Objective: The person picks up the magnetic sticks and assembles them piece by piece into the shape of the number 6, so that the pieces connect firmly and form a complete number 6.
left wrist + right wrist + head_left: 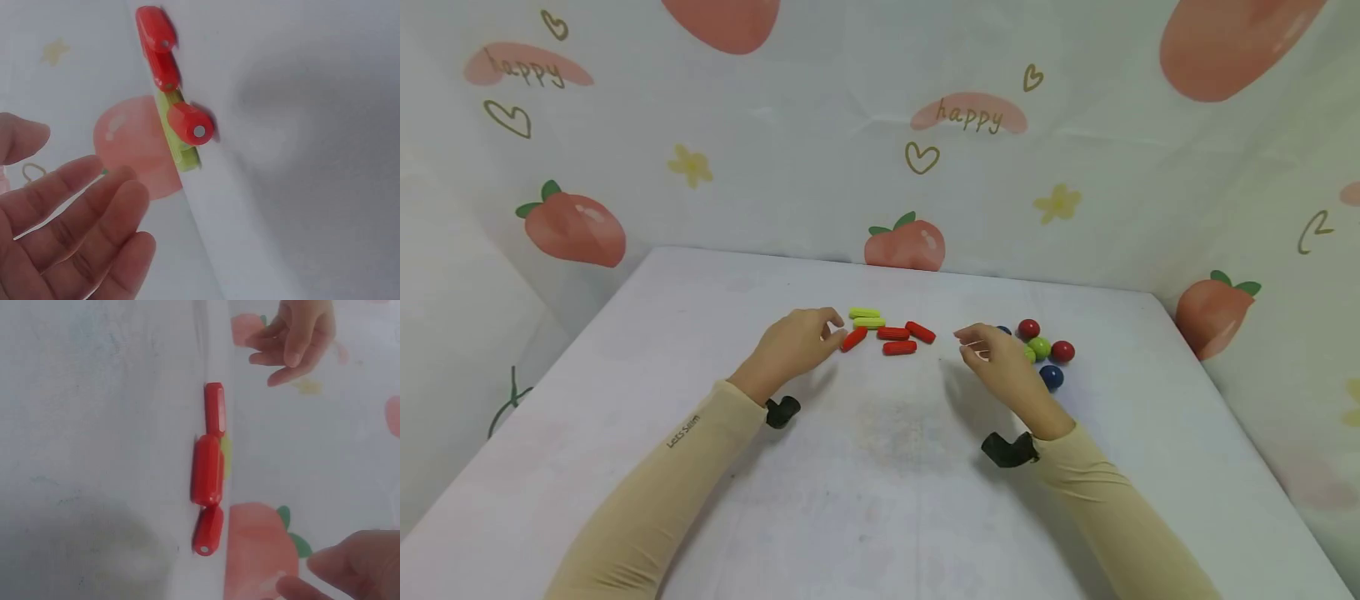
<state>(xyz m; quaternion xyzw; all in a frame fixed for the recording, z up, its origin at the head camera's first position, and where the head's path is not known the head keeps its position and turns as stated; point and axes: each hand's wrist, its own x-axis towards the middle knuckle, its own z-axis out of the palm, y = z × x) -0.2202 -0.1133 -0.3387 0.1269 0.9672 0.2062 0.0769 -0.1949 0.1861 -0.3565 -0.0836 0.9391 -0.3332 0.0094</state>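
Observation:
My left hand [799, 343] hovers over the table just left of the small colored pieces, its fingers loosely bent and holding nothing. Nearest to it lies a red faceted stick-shaped piece [853, 338]. More red pieces [899, 348] lie to its right, and two yellow-green pieces [869, 322] lie behind. In the left wrist view, the left fingers [94, 231] are spread apart from the pieces. My right hand [1000, 367] is in the air right of the red pieces, partly in front of several round balls, with nothing between thumb and fingers.
The balls include a dark blue one [1052, 377], a red one [1063, 352] and a green one [1039, 347]; others are partly hidden by the right hand. A printed cloth backdrop [820, 192] stands behind the white table [850, 517]. Dark wrist cameras [1009, 450] sit on both wrists.

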